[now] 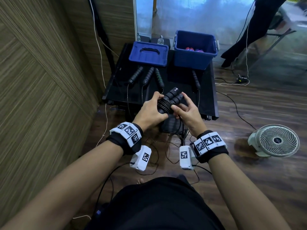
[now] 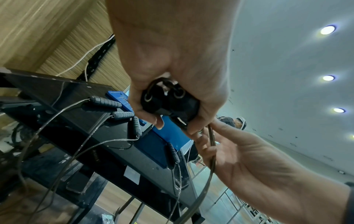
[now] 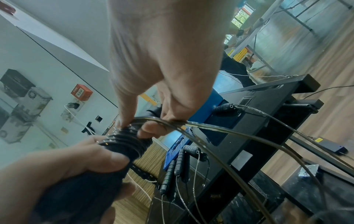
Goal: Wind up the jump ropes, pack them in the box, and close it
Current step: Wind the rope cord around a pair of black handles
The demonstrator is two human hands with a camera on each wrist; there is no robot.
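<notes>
My left hand [image 1: 150, 112] grips two rope handles [image 1: 172, 98] at mid-frame, cord coiled round them. My right hand [image 1: 187, 112] pinches the loose cord [image 3: 210, 125]. The open box [image 1: 195, 52] sits upper right, lid [image 1: 148, 53] beside it.

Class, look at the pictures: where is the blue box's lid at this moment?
In the head view, the lid lies flat on the black table, at its far left, beside the open blue box, with rope handles just in front.

**An office-like workroom rigged for recording**

Recessed ceiling lights [image 2: 328, 29] are shining overhead, a red fire alarm box [image 3: 81, 92] is hanging on the pale wall, cables are trailing over the wood-look floor [image 1: 259, 103], and a small fan [image 1: 275, 140] is sitting beside the black counter [image 1: 208, 90].
</notes>
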